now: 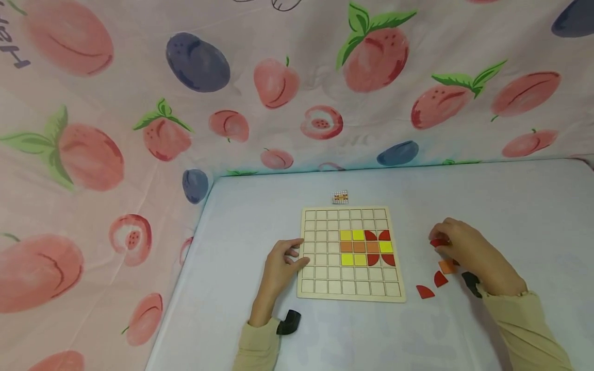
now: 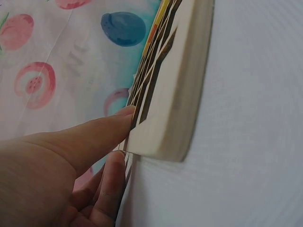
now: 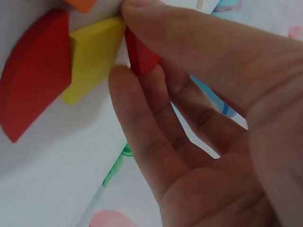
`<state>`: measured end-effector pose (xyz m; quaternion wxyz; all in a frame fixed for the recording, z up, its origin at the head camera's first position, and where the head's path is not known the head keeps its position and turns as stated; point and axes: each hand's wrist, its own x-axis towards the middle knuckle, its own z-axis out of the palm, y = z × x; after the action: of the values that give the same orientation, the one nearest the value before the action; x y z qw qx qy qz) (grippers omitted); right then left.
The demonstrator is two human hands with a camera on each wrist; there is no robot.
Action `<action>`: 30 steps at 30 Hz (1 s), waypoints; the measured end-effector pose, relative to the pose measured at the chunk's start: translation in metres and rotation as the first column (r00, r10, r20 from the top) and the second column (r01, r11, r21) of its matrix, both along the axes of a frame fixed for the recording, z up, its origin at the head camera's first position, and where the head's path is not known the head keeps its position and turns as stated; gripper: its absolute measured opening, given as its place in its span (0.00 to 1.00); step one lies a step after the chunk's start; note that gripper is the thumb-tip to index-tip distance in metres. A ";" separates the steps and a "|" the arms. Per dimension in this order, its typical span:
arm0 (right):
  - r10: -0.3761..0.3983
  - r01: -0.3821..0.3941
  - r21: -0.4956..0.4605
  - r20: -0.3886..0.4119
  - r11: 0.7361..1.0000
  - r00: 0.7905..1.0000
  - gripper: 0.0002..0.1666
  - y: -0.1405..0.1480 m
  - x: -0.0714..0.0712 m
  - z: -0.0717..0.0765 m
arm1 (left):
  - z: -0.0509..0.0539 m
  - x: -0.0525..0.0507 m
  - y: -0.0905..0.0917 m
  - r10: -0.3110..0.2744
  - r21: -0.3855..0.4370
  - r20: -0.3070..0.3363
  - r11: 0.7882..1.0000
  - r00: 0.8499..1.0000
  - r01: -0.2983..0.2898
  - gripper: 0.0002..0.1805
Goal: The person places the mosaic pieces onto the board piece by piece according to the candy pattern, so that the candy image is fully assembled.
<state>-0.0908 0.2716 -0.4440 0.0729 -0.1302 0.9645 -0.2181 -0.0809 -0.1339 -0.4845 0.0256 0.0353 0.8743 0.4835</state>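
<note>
A square wooden grid board (image 1: 321, 287) lies on the table. My left hand (image 1: 280, 268) is at its left edge, with thumb and fingertips touching the rim. Yellow squares (image 1: 345, 235), orange squares (image 1: 359, 247) and red quarter-circles (image 1: 388, 259) fill several cells in the board's middle and right. To the right of the board, my right hand (image 1: 471, 252) pinches a red quarter-circle tile (image 3: 142, 53) between thumb and fingers. In the right wrist view, a yellow tile (image 3: 94, 56) and another red tile (image 3: 38, 71) are close beside those fingers.
Loose red quarter-circles (image 1: 425, 292) and an orange square (image 1: 448, 266) lie between the board and my right forearm. A small printed pattern card (image 1: 340, 197) lies behind the board. Fruit-patterned cloth (image 1: 297, 129) rises behind the white table and along its left side.
</note>
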 end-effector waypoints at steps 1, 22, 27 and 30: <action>-0.010 0.010 -0.005 0.005 1.000 1.000 0.12 -0.001 0.000 0.000 | 0.000 0.000 0.000 0.001 -0.001 0.000 1.000 1.000 -0.001 0.26; 0.001 -0.002 -0.038 -0.035 0.999 0.999 0.09 -0.042 -0.003 0.011 | 0.001 -0.001 0.002 0.000 -0.003 -0.004 1.000 1.000 0.000 0.26; 0.034 -0.038 -0.054 -0.082 0.998 0.996 0.08 -0.056 -0.006 0.013 | 0.000 0.000 0.001 -0.002 -0.003 -0.004 1.000 1.000 0.002 0.26; 0.041 -0.046 -0.046 -0.104 0.998 0.994 0.09 -0.064 -0.007 0.016 | -0.001 0.000 0.000 -0.003 0.001 -0.006 1.000 1.000 0.003 0.26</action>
<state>-0.0976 0.2072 -0.4284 0.0247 -0.1642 0.9583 -0.2328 -0.0811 -0.1342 -0.4859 0.0237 0.0382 0.8741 0.4836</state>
